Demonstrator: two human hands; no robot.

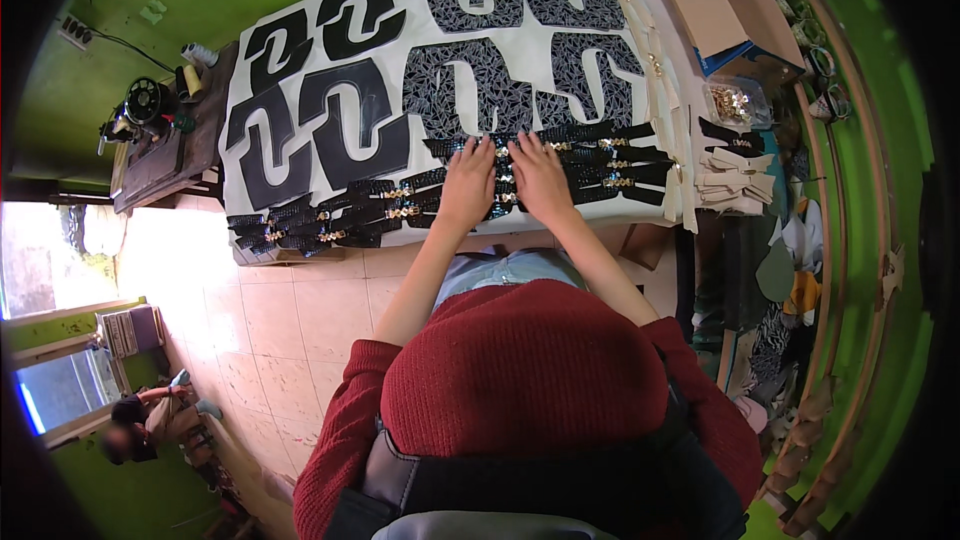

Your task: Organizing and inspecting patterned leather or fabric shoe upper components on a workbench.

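My left hand (pixel 469 183) lies palm down on a row of black textured straps with gold-coloured ornaments (pixel 402 202) along the table's near edge. Beside it, my right hand (pixel 540 180) rests on the same row, a little to the right. Both have their fingers stretched out, grasping nothing. Just beyond my fingertips are patterned black-and-grey cut pieces with curved slots (pixel 428 80). Plain black pieces of similar shape (pixel 322 155) lie to the left. What is directly under my palms is hidden.
At the table's right edge are long cream strips (pixel 664 90), a clear tub of gold-coloured parts (pixel 733 103) and stacked cream strips (pixel 735 182). An open cardboard box (pixel 725 5) stands behind. A machine with thread spools (pixel 147 100) is at left; another person (pixel 160 420) sits lower left.
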